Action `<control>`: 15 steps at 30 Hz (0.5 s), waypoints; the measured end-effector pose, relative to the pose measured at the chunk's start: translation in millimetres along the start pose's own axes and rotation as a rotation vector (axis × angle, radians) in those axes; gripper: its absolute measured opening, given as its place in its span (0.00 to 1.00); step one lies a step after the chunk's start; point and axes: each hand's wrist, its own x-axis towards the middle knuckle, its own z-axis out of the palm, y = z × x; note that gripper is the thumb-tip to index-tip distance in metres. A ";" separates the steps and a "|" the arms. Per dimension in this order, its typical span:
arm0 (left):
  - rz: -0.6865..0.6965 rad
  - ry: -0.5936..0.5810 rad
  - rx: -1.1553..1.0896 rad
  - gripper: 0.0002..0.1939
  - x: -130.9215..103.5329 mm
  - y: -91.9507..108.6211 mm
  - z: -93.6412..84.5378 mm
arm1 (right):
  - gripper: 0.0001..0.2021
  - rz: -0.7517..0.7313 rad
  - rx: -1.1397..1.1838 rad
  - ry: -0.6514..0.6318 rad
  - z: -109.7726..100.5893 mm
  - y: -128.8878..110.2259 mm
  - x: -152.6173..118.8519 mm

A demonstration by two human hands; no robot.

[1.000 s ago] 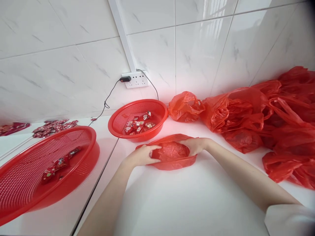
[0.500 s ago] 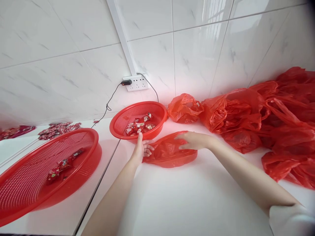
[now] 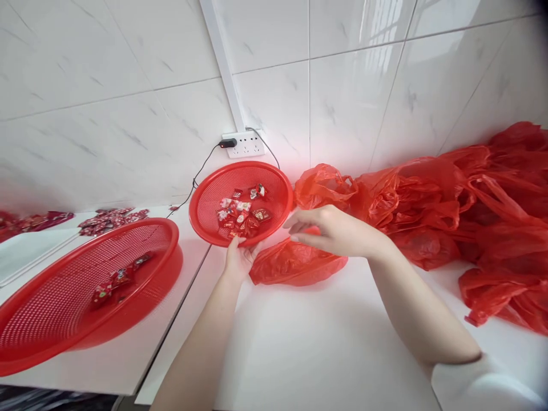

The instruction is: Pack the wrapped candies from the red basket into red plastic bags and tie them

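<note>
My left hand (image 3: pixel 240 258) grips the near rim of a small red plastic basket (image 3: pixel 205 197), thumb over the rim and fingers beneath. The basket is tilted toward me, and several red-wrapped sweets (image 3: pixel 240 214) lie in its lower part. Above a red plastic bag (image 3: pixel 295 264) on the white table hovers my right hand (image 3: pixel 327 228). Its fingers are apart and bent, near the basket's right rim, and nothing shows in them. The bag lies just below both hands, its mouth partly hidden by my right hand.
A larger red basket (image 3: pixel 166 274) with a few wrapped packets stands at left, near a seam in the table (image 3: pixel 299 354). Filled red bags (image 3: pixel 411 200) are heaped along the wall at right. A power strip (image 3: pixel 246 144) with a plugged-in cable hangs behind.
My left hand has moved from beside the bag onto the small basket's rim, and the basket has tipped toward me. My right hand has come up out of the bag's mouth.
</note>
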 end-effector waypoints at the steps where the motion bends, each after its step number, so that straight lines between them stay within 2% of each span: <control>1: -0.012 0.023 0.000 0.08 -0.3 -1.5 -3.7 | 0.12 0.005 -0.014 -0.029 1.3 3.9 -1.8; 4: -0.012 0.054 0.016 0.08 -5.2 -4.1 -9.2 | 0.12 0.073 -0.062 -0.046 1.5 20.2 -6.1; 8: 0.026 -0.054 0.057 0.07 -16.0 -6.9 -4.5 | 0.12 0.223 -0.177 0.046 1.9 37.0 -6.5; 11: 0.057 -0.144 0.073 0.09 -22.1 -12.0 0.4 | 0.11 0.201 -0.200 0.075 8.3 39.6 -2.3; 15: 0.068 -0.168 0.109 0.09 -24.5 -22.2 2.4 | 0.09 0.169 -0.143 0.090 24.4 42.9 7.9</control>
